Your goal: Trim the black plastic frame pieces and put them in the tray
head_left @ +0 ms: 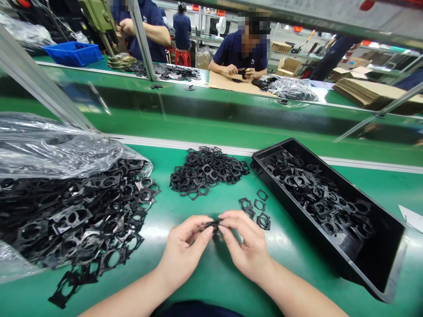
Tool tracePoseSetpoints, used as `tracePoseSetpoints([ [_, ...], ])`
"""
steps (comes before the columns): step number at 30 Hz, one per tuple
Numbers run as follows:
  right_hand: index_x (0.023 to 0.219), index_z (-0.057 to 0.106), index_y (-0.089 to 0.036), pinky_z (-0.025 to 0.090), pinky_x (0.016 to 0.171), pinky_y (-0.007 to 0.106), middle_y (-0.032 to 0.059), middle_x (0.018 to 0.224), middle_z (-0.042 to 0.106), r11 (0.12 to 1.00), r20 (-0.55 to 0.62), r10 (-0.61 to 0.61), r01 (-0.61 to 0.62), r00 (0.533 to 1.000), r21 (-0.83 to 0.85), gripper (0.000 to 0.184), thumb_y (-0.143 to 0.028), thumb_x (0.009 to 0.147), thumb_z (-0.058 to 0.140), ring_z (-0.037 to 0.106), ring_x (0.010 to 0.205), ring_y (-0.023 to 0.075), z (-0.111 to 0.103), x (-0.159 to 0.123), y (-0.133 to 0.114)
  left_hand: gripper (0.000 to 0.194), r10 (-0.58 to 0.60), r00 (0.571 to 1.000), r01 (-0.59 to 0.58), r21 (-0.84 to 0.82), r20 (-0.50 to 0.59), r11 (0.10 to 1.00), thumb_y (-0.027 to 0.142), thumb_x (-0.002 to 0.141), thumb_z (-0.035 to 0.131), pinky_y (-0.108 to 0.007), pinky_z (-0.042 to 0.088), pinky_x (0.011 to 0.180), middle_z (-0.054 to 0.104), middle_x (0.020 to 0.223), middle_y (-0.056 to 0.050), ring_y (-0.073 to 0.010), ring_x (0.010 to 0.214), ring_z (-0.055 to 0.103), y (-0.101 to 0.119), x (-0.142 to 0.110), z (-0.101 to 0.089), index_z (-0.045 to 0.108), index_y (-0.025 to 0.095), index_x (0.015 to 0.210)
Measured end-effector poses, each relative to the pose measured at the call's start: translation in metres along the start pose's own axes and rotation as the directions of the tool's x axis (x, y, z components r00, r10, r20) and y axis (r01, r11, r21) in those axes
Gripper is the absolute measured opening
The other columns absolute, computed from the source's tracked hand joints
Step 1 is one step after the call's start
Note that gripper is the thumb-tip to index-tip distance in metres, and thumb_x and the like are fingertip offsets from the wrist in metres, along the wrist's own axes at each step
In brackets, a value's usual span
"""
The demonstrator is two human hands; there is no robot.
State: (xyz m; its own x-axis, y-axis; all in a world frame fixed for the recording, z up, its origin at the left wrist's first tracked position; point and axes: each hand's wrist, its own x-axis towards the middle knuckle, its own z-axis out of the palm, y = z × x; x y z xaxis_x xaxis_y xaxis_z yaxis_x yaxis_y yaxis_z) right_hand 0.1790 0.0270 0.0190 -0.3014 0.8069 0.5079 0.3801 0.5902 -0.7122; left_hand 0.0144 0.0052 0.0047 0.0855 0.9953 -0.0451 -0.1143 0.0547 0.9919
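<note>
Here it is, right between my two hands: a small dark part [213, 223], pinched by the fingertips of my left hand [185, 246] and my right hand [246, 246], thumbs near me, just above the bench. Its outline is mostly hidden by my fingers.

Under it runs the green table [155, 220], glossy and catching pale reflections. Just beyond my right hand, a scatter of loose black frames [259, 204]; farther out, a tight pile of frames [209, 171]. Over on my right sits a long black tray [373, 259], set at a slant, pieces bunched toward its far end, with a white sheet [411, 218] beyond. On my left, a big heap of black plates [92, 224] spills from a clear plastic bag [66, 149].

Past the metal rail [185, 144], a glossy green band, then the opposite bench: blue bin [74, 53], green machine [99, 20], and a co-worker [243, 48] bent over cardboard [238, 83], both hands on a dark piece. Deeper in the room, a white fan [221, 25] and a red stool [182, 57].
</note>
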Motion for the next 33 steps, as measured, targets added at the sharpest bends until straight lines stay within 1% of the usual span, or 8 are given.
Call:
tracePoseSetpoints([
  [5, 0.092, 0.06, -0.018, 0.052, 0.075, 0.032, 0.0085, 0.091, 0.064, 1.0, 0.022, -0.001, 0.001, 1.0, 0.011, 0.016, -0.005, 0.084, 0.053, 0.061, 0.087, 0.0189, 0.0, 0.0, 0.0, 0.018, 0.063, 0.998, -0.064, 0.065, 0.017, 0.996, 0.022, 0.085, 0.058, -0.027, 0.057, 0.074, 0.07, 0.089, -0.004, -0.0165, 0.079, 0.067, -0.001, -0.002, 0.0, 0.065, 0.018, 0.101],
  [11, 0.092, 0.056, -0.019, 0.051, 0.065, 0.025, 0.0029, 0.08, 0.062, 0.97, 0.045, 0.193, -0.197, 0.98, 0.144, 0.01, -0.011, 0.087, 0.053, 0.061, 0.071, 0.0139, 0.0, -0.002, 0.0, 0.017, 0.091, 0.995, -0.094, 0.079, 0.037, 0.992, 0.019, 0.086, 0.056, -0.028, 0.058, 0.073, 0.069, 0.086, -0.003, -0.0161, 0.077, 0.067, -0.003, -0.004, 0.0, 0.064, 0.019, 0.101],
  [19, 0.083, 0.052, -0.019, 0.047, 0.064, 0.027, 0.0015, 0.076, 0.056, 0.948, 0.098, 0.266, -0.279, 0.959, 0.156, 0.007, -0.015, 0.088, 0.049, 0.055, 0.069, 0.0139, 0.001, -0.003, 0.003, 0.018, 0.187, 0.981, -0.196, 0.238, 0.059, 0.951, 0.012, 0.086, 0.054, -0.025, 0.057, 0.067, 0.069, 0.083, -0.002, -0.0147, 0.074, 0.068, -0.004, -0.001, 0.0, 0.064, 0.02, 0.099],
  [21, 0.088, 0.055, -0.018, 0.048, 0.068, 0.028, 0.0036, 0.084, 0.058, 0.913, 0.088, 0.326, -0.338, 0.941, 0.227, 0.004, -0.02, 0.089, 0.051, 0.057, 0.076, 0.0151, 0.002, -0.002, 0.002, 0.024, 0.33, 0.943, -0.323, 0.358, 0.044, 0.876, 0.007, 0.083, 0.056, -0.026, 0.057, 0.074, 0.071, 0.091, -0.004, -0.0153, 0.081, 0.068, -0.003, 0.001, -0.003, 0.063, 0.02, 0.103],
  [24, 0.087, 0.059, -0.016, 0.05, 0.067, 0.027, 0.0041, 0.081, 0.06, 0.758, 0.209, 0.471, -0.514, 0.857, 0.402, 0.016, -0.032, 0.088, 0.056, 0.058, 0.072, 0.0147, 0.004, 0.001, 0.001, 0.034, 0.577, 0.812, -0.528, 0.523, 0.082, 0.669, -0.001, 0.079, 0.056, -0.031, 0.052, 0.09, 0.069, 0.106, -0.008, -0.0191, 0.1, 0.065, -0.004, 0.003, -0.005, 0.063, 0.018, 0.106],
  [28, 0.079, 0.061, -0.014, 0.049, 0.063, 0.024, 0.0006, 0.064, 0.06, 0.513, 0.389, 0.539, -0.658, 0.747, 0.551, 0.027, -0.04, 0.08, 0.065, 0.056, 0.061, 0.0113, 0.008, 0.005, 0.004, 0.04, 0.664, 0.719, -0.647, 0.547, 0.206, 0.531, -0.006, 0.077, 0.055, -0.034, 0.051, 0.094, 0.067, 0.109, -0.012, -0.0216, 0.111, 0.059, -0.006, 0.003, -0.003, 0.061, 0.015, 0.11],
  [31, 0.077, 0.063, -0.013, 0.046, 0.061, 0.022, 0.0004, 0.063, 0.061, 0.508, 0.351, 0.561, -0.647, 0.75, 0.569, 0.027, -0.04, 0.081, 0.065, 0.055, 0.059, 0.01, 0.007, 0.007, 0.007, 0.037, 0.626, 0.761, -0.609, 0.52, 0.171, 0.599, -0.002, 0.077, 0.058, -0.037, 0.048, 0.097, 0.064, 0.115, -0.011, -0.0224, 0.113, 0.057, -0.005, 0.0, -0.002, 0.063, 0.018, 0.108],
  [33, 0.076, 0.062, -0.013, 0.045, 0.06, 0.022, 0.0007, 0.063, 0.061, 0.558, 0.328, 0.569, -0.646, 0.755, 0.52, 0.027, -0.039, 0.081, 0.064, 0.055, 0.059, 0.0103, 0.006, 0.007, 0.009, 0.032, 0.549, 0.834, -0.502, 0.479, 0.051, 0.72, 0.004, 0.079, 0.06, -0.037, 0.049, 0.095, 0.063, 0.116, -0.01, -0.0218, 0.109, 0.059, -0.004, 0.001, -0.004, 0.063, 0.02, 0.106],
])
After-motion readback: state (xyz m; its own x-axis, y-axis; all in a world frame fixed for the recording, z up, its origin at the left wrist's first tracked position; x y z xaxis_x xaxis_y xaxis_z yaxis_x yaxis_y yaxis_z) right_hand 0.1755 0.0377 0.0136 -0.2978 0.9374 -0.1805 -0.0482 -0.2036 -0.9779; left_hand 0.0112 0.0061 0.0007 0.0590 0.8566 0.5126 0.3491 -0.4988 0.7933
